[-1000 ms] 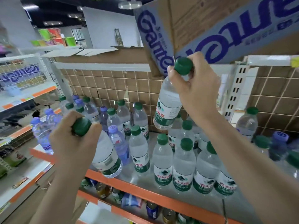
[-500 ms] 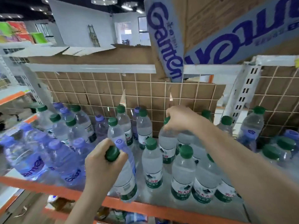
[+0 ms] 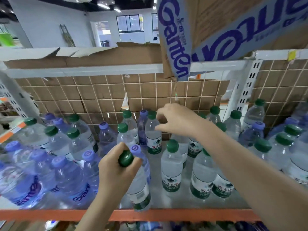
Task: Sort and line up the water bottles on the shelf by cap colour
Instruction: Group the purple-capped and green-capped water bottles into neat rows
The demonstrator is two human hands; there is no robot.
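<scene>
Right hand (image 3: pixel 176 120) is lifting off its placed bottle, fingers now loosening.
Your left hand (image 3: pixel 116 167) is gripping a green-capped bottle (image 3: pixel 138 185), upright, beside the purple-capped bottle (image 3: pixel 135 150).

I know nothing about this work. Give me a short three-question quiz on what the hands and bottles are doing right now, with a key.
1. True or false: the left hand grips a green-capped bottle by its neck.
2. Which is right about the right hand? A: it holds a purple-capped bottle. B: it holds nothing, fingers loosely spread above the back rows. C: it rests on the orange shelf edge.
3. Fill in: the purple-capped bottles mostly cluster on the ____ side of the shelf.

Key: 1 true; 2 B; 3 left.
</scene>
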